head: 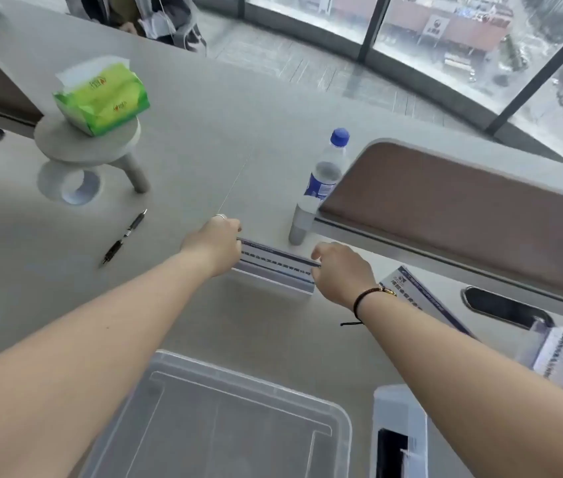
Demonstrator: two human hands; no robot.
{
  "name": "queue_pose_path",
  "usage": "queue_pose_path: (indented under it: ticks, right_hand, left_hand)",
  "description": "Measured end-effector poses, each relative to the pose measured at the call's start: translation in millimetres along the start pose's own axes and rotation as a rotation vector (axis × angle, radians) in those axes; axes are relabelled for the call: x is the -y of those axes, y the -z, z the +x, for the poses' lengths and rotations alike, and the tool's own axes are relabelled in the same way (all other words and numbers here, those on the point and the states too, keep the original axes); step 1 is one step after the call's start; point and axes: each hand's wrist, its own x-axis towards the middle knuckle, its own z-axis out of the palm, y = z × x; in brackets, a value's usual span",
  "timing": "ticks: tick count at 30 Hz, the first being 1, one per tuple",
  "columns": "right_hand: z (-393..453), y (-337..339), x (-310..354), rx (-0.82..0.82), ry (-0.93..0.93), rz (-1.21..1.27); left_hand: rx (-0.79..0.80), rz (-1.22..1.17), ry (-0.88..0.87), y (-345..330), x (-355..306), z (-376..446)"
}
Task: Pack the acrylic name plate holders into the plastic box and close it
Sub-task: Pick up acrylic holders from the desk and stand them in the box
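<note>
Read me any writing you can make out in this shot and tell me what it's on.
None reads clearly.
Name plate holder between left hand and right hand: blurred print.
Tissue pack: blurred logo.
Water bottle label: too small.
Sign outside: illegible.

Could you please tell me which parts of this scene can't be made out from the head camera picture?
- Print on the held holder: blurred, unreadable.
- Fingertips of the left hand and right hand: curled behind the hands, so the exact grip is hidden.
- Box: near side cut off by the bottom edge.
- Holder at the right: partly covered by the right forearm.
- Holder at far right: blurred, cut off by the frame edge.
</note>
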Motion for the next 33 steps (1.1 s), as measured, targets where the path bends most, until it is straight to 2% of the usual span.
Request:
queue_pose_path:
  ticks: [7,16,24,33]
  right_hand:
    - [9,-33,-11,-0.079,-0.034,0.141]
    - [6,-34,-9,-0.105,0.011,0.116]
    - [-5,-8,-11,-0.14,0.086,0.096]
    - [-60,44,-21,-0.348,0.237,0.081]
  left_hand:
    - [-0.1,0.069,-0.134,-19,15,11]
    - [-0.131,0.092,-0.137,-27,21,14]
    - [-0.144,0.058,-0.087,-10,6,-10]
    - [-0.253,0.073,-0.154,45,-37,-51]
